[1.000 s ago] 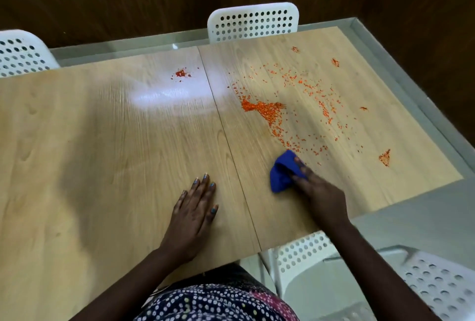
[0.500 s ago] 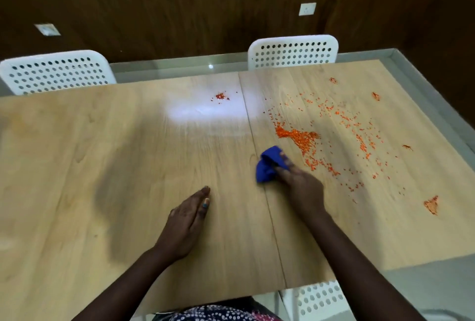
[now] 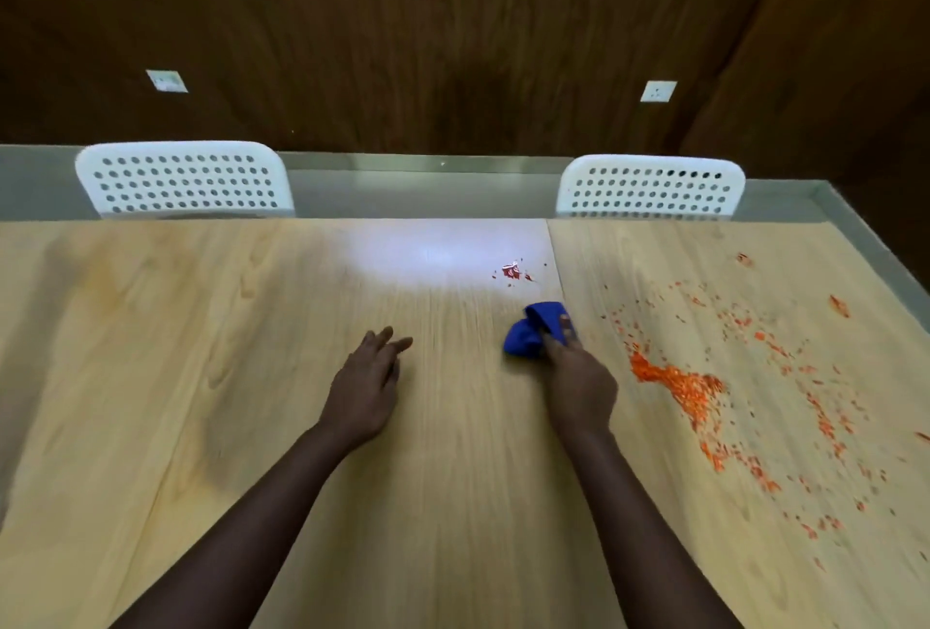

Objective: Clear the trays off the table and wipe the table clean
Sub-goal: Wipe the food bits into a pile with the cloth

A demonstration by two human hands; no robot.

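Observation:
A light wooden table (image 3: pixel 226 376) fills the view, with no tray on it. My right hand (image 3: pixel 578 387) grips a crumpled blue cloth (image 3: pixel 531 334) and presses it on the tabletop near the seam between the two boards. Orange crumbs (image 3: pixel 679 384) lie scattered over the right board, thickest in a pile just right of my right hand. A small red spot of crumbs (image 3: pixel 513 272) sits beyond the cloth. My left hand (image 3: pixel 365 387) rests flat on the left board with straight fingers, holding nothing.
Two white perforated chairs (image 3: pixel 183 180) (image 3: pixel 649 188) stand at the table's far edge. Behind them runs a grey floor strip (image 3: pixel 417 190) and a dark wood wall (image 3: pixel 453 24) with sockets. The table's right edge (image 3: pixel 875 266) slants toward me.
My right hand has slid the blue cloth left and away from me, off the orange pile toward the red spot. My left hand has moved forward. My head has lifted, showing more wall.

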